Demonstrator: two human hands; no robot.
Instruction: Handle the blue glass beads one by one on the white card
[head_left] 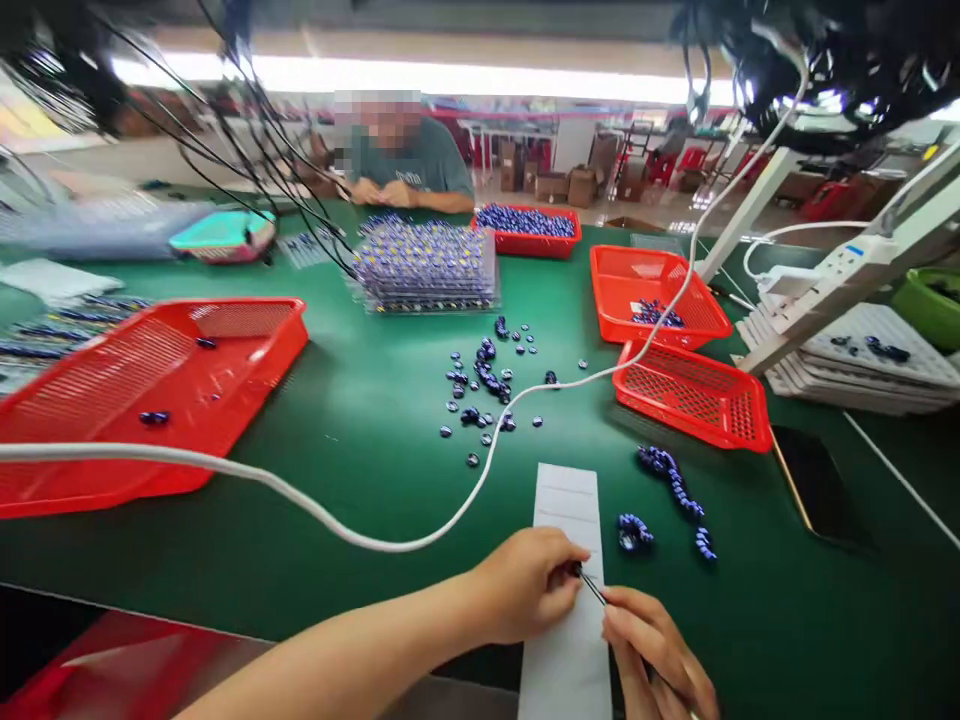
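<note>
1. The dark cord [592,588] is over the white strip [568,655]; your left hand [529,585] and right hand [654,645] both grasp it with the fingers.
2. Blue beads [679,487] lie right of the strip.
3. Beyond the strip, a white cable [405,546] crosses the desk [360,410].

Bright glare from a long overhead light [525,82], blur toward outer edges.
</note>
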